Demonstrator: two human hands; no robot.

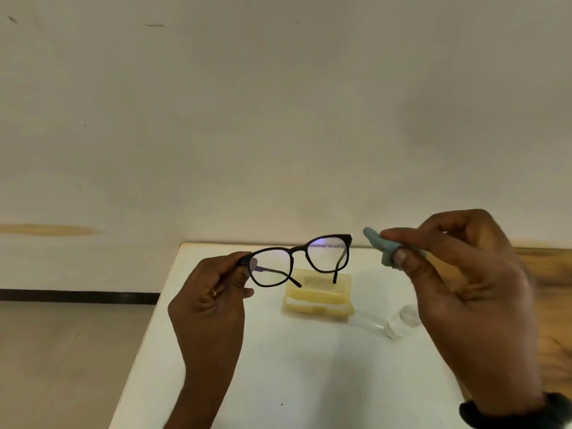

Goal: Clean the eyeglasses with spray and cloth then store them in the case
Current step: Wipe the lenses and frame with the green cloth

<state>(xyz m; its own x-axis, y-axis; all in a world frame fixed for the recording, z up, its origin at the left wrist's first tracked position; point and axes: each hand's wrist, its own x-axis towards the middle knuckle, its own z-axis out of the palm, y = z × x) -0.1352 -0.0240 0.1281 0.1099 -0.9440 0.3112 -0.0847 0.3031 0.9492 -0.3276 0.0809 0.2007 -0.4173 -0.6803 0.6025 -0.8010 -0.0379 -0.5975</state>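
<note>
Right hand (464,283) pinches a grey-green cloth (379,247) just beside black-framed eyeglasses (326,255), held at one hinge by the left hand (213,292). Beneath, a yellow case (317,300) and clear spray bottle (400,325) rest on a white table (278,366) before a cream wall (278,119).

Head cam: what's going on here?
A person is partway through cleaning eyeglasses. The left hand holds them up above the table by one frame corner. The right hand pinches a small blue-green cloth just beside the other lens, not touching it; that lens looks speckled with droplets. The yellow case, apparently open, and a blurred clear spray bottle sit on the table.
</note>
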